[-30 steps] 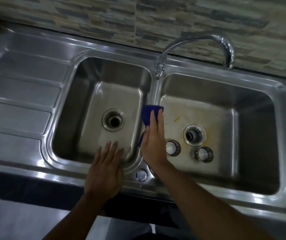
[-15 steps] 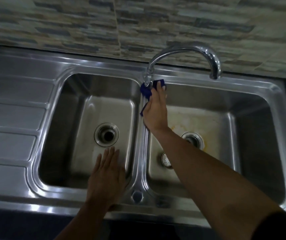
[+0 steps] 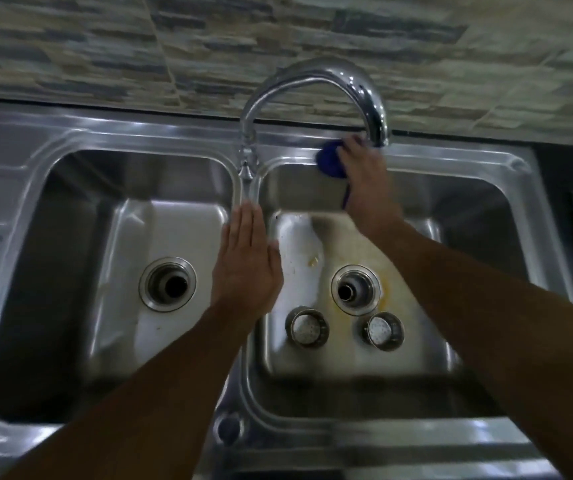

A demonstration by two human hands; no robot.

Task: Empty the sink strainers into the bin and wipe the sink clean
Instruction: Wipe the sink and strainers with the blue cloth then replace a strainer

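The person is leaning over a steel double sink (image 3: 70, 140). The right hand (image 3: 364, 188) is gripping a blue cloth (image 3: 330, 162), bunched under its fingers, and is pressing it against the back rim of the right basin, just beneath the spout of the tap (image 3: 312, 81). A strip of the blue cloth is hanging out below the palm. The left hand (image 3: 247, 265) is holding nothing. It is lying flat, fingers straight and together, over the ridge between the two basins.

Both strainers are sitting upright on the floor of the right basin, out of the drains. The left strainer (image 3: 307, 328) is sitting near the ridge and the right strainer (image 3: 383, 330) beside it, both just in front of the open right drain (image 3: 356, 289). A small yellowish scrap (image 3: 313, 260) is lying on that basin's stained floor. The left drain (image 3: 168, 284) is standing open too. A stone-patterned wall (image 3: 105, 46) is running behind the sink.
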